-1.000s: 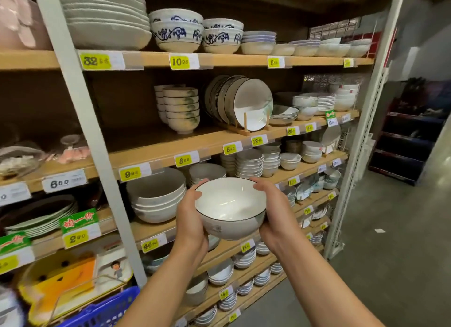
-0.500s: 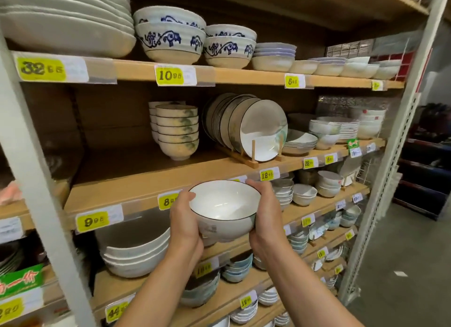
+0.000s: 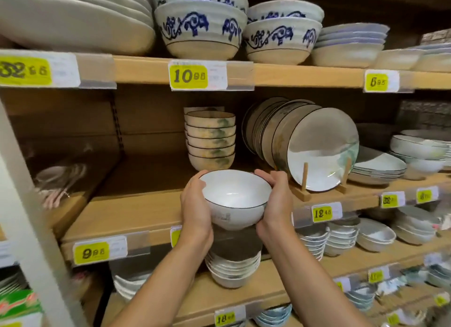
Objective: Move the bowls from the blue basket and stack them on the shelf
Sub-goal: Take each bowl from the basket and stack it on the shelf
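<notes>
left hand (image 3: 195,206) and right hand (image 3: 277,204) cup one bowl (image 3: 235,195) at the shelf (image 3: 136,212) edge, not yet set down. bowl stack (image 3: 211,141) just beyond the hands. basket out of view, remainder unknown.

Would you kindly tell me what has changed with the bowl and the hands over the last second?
The white bowl, gripped between the left hand and right hand, has been raised from lower down to the front edge of the wooden shelf, near the stack of green-patterned bowls. Nothing was let go: both hands keep the same grip, and the shelf stock stays put.
</notes>
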